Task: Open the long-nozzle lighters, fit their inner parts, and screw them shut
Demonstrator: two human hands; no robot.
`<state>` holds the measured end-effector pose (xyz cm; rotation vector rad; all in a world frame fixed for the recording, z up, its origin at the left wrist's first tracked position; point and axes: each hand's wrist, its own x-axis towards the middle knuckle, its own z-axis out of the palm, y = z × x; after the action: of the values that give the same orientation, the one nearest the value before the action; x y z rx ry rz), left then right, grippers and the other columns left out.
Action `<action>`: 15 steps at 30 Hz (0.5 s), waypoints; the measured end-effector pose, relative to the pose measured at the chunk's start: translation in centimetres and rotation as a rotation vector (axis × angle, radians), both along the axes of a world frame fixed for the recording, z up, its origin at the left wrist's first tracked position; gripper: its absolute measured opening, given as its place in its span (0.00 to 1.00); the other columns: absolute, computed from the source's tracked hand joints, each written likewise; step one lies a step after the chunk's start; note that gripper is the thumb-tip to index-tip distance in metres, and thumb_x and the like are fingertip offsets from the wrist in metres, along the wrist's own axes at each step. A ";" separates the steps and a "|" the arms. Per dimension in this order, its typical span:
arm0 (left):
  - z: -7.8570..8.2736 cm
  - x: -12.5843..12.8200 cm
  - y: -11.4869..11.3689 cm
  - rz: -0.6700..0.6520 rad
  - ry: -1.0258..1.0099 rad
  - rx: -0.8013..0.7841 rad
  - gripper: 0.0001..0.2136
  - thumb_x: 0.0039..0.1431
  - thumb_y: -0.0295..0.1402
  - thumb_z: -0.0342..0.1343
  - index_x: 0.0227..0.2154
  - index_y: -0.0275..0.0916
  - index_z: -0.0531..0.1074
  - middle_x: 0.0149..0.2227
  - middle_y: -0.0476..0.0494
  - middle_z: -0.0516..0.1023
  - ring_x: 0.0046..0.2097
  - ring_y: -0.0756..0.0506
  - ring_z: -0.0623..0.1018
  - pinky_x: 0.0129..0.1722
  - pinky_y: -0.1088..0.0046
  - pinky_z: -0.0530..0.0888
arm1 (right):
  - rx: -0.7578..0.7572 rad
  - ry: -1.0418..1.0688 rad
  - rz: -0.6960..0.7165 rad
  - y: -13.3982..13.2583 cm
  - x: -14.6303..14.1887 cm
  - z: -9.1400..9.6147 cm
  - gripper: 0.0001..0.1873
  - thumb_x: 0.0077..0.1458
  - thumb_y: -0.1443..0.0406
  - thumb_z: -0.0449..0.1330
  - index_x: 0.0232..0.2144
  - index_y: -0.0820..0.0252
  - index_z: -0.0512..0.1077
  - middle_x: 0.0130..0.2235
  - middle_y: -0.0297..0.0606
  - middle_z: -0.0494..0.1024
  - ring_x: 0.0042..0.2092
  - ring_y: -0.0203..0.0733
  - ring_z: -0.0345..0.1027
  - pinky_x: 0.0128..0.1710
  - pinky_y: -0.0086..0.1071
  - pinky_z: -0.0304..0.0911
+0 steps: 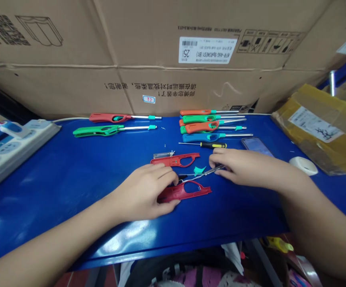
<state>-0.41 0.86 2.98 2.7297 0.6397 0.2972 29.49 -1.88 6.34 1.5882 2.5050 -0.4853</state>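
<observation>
Nearest me, my left hand presses its fingers together over a red lighter shell, while my right hand pinches a metal tool.

I'm reading a white label upside down on the carton: a barcode, a large 25, and roughly KFR-46G/BpR3AES1(B1). Below, I'm making out inverted Chinese printing asking for gentle handling and giving thanks, plus a small sticker showing 32 or 33.
</observation>
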 end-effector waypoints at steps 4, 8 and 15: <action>-0.1 -0.4 0.6 0.026 0.022 0.032 0.12 0.60 0.39 0.60 0.44 0.40 0.72 0.41 0.46 0.80 0.44 0.41 0.78 0.42 0.62 0.72 | 0.061 0.030 0.013 0.2 -0.5 0.1 0.06 0.65 0.64 0.52 0.36 0.55 0.67 0.38 0.37 0.75 0.35 0.42 0.68 0.33 0.34 0.58; -0.3 -0.5 0.8 0.039 0.031 0.067 0.10 0.60 0.38 0.60 0.42 0.40 0.72 0.39 0.46 0.80 0.42 0.41 0.78 0.40 0.63 0.72 | 0.140 0.254 0.089 0.3 -0.9 0.4 0.07 0.66 0.60 0.54 0.40 0.56 0.69 0.41 0.38 0.76 0.39 0.41 0.68 0.38 0.34 0.60; -0.7 -0.6 0.9 0.074 -0.029 0.123 0.09 0.63 0.39 0.59 0.40 0.39 0.75 0.40 0.46 0.81 0.43 0.41 0.79 0.41 0.64 0.73 | -0.116 0.244 0.137 0.5 0.0 -0.2 0.03 0.60 0.64 0.58 0.36 0.56 0.72 0.36 0.34 0.76 0.34 0.37 0.67 0.34 0.31 0.60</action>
<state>-1.04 1.77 2.33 2.8161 0.7390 0.4057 29.47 -1.39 6.11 1.3783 2.6791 -0.8336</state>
